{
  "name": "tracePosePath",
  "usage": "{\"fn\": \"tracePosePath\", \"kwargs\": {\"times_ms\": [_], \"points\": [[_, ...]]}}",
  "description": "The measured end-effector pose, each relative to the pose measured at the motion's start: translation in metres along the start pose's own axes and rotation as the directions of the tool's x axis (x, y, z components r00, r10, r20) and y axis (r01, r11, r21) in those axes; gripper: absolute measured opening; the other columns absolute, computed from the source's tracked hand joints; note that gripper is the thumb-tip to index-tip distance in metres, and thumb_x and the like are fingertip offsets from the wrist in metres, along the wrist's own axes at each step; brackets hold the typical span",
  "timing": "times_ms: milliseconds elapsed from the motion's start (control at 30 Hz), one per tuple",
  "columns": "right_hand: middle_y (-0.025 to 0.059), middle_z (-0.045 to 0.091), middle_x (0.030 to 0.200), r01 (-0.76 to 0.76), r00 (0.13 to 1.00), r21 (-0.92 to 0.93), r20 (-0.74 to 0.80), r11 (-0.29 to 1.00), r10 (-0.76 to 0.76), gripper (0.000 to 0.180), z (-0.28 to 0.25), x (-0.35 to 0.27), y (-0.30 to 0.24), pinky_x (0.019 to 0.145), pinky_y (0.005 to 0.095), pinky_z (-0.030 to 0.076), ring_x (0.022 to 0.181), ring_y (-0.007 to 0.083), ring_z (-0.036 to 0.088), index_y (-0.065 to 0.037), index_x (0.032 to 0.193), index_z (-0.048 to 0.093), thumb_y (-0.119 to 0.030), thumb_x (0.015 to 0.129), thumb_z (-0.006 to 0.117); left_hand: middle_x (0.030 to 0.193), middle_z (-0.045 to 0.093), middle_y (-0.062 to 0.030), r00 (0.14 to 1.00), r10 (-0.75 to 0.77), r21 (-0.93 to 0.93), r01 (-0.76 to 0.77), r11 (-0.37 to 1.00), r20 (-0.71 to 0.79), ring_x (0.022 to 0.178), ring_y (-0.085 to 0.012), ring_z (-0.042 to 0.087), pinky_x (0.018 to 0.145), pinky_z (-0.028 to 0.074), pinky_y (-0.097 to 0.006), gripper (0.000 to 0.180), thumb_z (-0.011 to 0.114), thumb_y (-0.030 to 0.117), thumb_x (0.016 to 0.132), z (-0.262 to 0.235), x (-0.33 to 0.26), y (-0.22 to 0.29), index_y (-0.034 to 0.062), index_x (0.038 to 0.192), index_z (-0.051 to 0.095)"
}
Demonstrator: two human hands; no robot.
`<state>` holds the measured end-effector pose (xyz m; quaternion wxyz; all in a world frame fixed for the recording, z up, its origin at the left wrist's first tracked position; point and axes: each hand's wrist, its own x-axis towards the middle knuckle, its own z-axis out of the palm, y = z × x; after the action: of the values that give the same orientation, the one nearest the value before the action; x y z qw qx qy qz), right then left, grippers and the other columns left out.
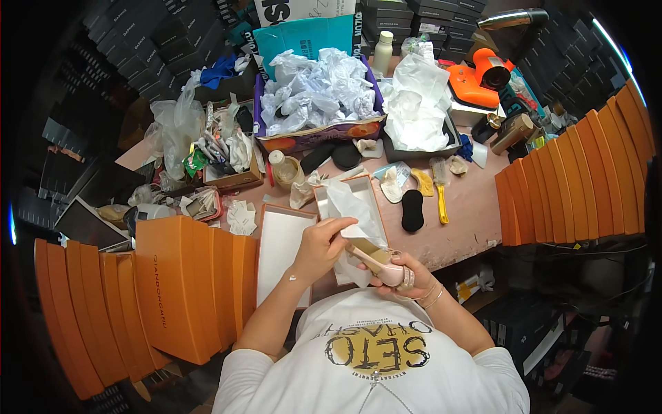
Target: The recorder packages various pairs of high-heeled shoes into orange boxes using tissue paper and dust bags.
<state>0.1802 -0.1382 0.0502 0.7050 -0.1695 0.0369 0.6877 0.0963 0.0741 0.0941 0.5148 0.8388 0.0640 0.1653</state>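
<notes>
A pale pink women's shoe [392, 274] is held over an open shoe box in front of my chest. My right hand [408, 274] has its fingers wrapped round the shoe's rounded end. At the other end, my left hand [321, 245] pinches thumb and fingers together at a white edge; whether that is paper or part of the shoe I cannot tell. White tissue paper [348, 201] stands up out of the open box [322, 195] behind the hands. Left of it lies a second shallow tray with an orange rim and white inside [284, 238], under my left forearm.
Orange shoe boxes stand in rows at left [181, 286] and right [552, 186]. Behind are a purple carton [324, 140] of crumpled tissue and an orange device [476, 83]. A yellow-handled brush [440, 193], a black oval pad [412, 210] and a bottle [279, 165] lie or stand nearby.
</notes>
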Motion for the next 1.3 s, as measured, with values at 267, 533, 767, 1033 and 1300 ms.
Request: {"fn": "tracePosePath", "kwargs": {"times_ms": [267, 533, 767, 1033, 1300], "points": [[0.0061, 0.058, 0.119, 0.447, 0.779, -0.45, -0.228, 0.773, -0.583, 0.041, 0.002, 0.045, 0.026, 0.087, 0.0311, 0.05, 0.106, 0.0193, 0.058, -0.007, 0.13, 0.045, -0.024, 0.094, 0.054, 0.07, 0.056, -0.0098, 0.888, 0.455, 0.068, -0.451, 0.89, -0.065, 0.057, -0.0248, 0.055, 0.052, 0.044, -0.035, 0.049, 0.06, -0.009, 0.06, 0.044, -0.028, 0.043, 0.003, 0.107, 0.066], [0.0106, 0.05, 0.133, 0.238, 0.885, -0.654, -0.159, 0.718, -0.438, 0.045, -0.038, 0.074, 0.012, 0.097, 0.0315, 0.044, 0.119, 0.0204, 0.05, -0.003, 0.135, 0.042, -0.022, 0.095, 0.053, 0.069, 0.055, -0.0118, 0.892, 0.452, -0.011, -0.453, 0.892, -0.019, 0.056, -0.0266, 0.053, 0.052, 0.043, -0.035, 0.05, 0.056, -0.012, 0.059, 0.052, -0.063, 0.023, 0.0004, 0.107, 0.064], [0.0194, 0.05, 0.127, 0.014, 0.943, -0.973, 0.089, -0.228, -0.321, 0.047, 0.063, 0.037, -0.025, 0.097, 0.0379, 0.039, 0.116, 0.0331, 0.05, -0.003, 0.131, 0.046, -0.02, 0.089, 0.059, 0.088, 0.061, -0.0017, 0.756, -0.422, -0.517, 0.13, 0.846, -0.5, 0.068, -0.0069, 0.053, 0.056, 0.043, -0.02, 0.015, 0.056, 0.003, 0.09, 0.028, -0.067, 0.011, -0.0032, 0.103, 0.061], [0.0222, 0.059, 0.111, -0.149, 0.836, -0.91, 0.094, -0.388, -0.541, 0.047, 0.026, 0.004, -0.034, 0.084, 0.0378, 0.048, 0.102, 0.0327, 0.06, -0.005, 0.125, 0.055, -0.008, 0.079, 0.062, 0.093, 0.06, -0.0034, 0.931, -0.342, -0.536, 0.227, 0.813, -0.126, 0.082, -0.0095, 0.055, 0.074, 0.045, -0.021, 0.025, 0.056, -0.005, 0.082, 0.012, -0.103, 0.011, -0.0053, 0.107, 0.059], [0.0143, 0.054, 0.095, 0.349, 0.923, -0.906, 0.377, -0.238, -0.079, 0.029, 0.054, 0.032, 0.051, 0.077, 0.042, 0.048, 0.087, 0.0342, 0.059, -0.002, 0.105, 0.058, -0.002, 0.076, 0.061, 0.13, 0.052, -0.016, 0.343, -0.818, -0.526, 0.848, 0.059, 0.462, 0.119, -0.0269, 0.053, 0.102, 0.041, -0.04, 0.072, 0.051, 0.044, 0.092, -0.018, -0.103, -0.056, 0.006, 0.147, 0.025]]}}
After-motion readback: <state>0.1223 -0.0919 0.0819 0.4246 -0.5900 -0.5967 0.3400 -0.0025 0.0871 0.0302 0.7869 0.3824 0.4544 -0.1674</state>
